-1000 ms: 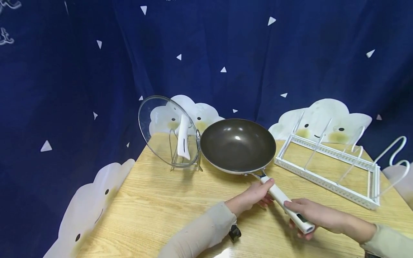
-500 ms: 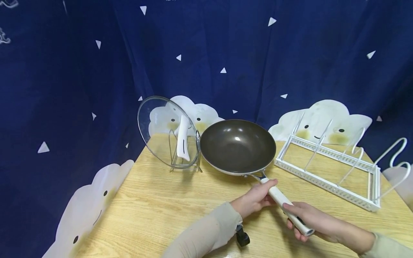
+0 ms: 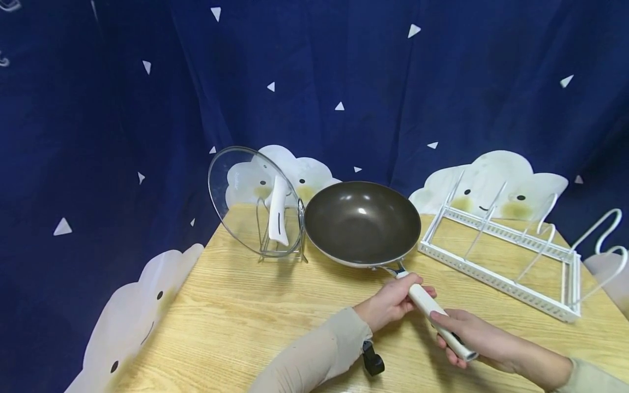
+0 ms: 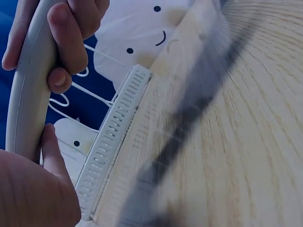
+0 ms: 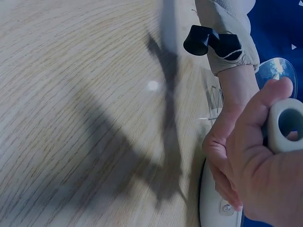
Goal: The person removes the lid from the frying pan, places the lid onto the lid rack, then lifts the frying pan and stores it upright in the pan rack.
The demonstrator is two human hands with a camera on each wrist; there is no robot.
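A frying pan (image 3: 362,224) with a dark inside faces up at mid-view, its white handle (image 3: 427,303) slanting toward the person. Close behind the pan body, my left hand (image 3: 390,303) grips the handle, thumb on top and fingertips showing past its far side. Nearer the end my right hand (image 3: 469,333) holds it too, thumb on top and fingers curled beneath. The handle's hollow end (image 5: 279,125) shows beside my right hand in the right wrist view. There, the left hand (image 5: 220,142) appears farther along the handle, toward the pan.
Left of the pan, a glass lid with a white grip (image 3: 278,213) leans upright in a small wire stand (image 3: 265,254). A white rack (image 3: 491,273) with wire dividers lies on the right of the wooden table (image 3: 236,316). A dark blue curtain (image 3: 304,65) hangs behind.
My left hand has shifted slightly to the right and closed around the handle, its fingers now wrapping beneath. The right hand keeps its hold; the pan has hardly moved.
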